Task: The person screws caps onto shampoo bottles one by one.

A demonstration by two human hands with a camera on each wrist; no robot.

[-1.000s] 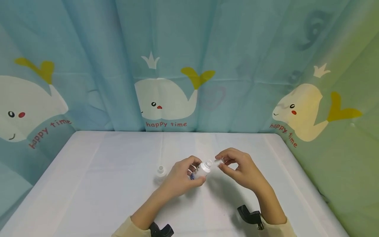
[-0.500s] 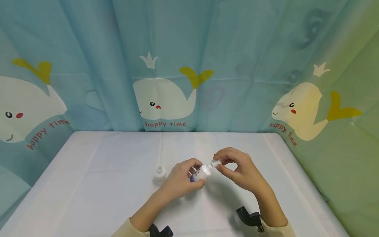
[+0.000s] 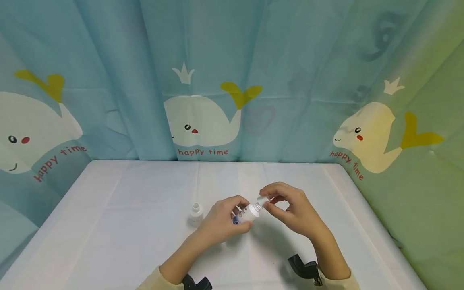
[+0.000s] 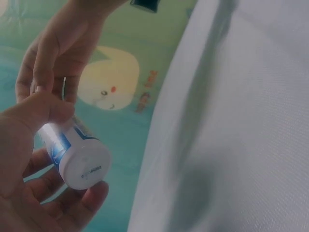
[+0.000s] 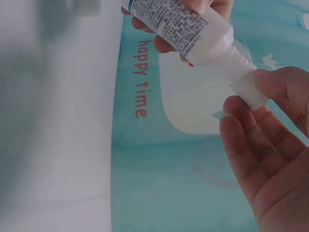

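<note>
White bottle point(image 3: 248, 213) aslant in left hand's grip point(image 3: 222, 219), cap point(image 5: 248, 91) at its neck point(image 5: 234, 63) in right hand's grip point(image 3: 293, 207)

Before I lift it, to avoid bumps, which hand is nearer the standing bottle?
Left. The left hand is just right of the standing bottle; the right hand is farther right, pinching the cap.

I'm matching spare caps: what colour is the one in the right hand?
The cap is white, clearest in the right wrist view.
</note>
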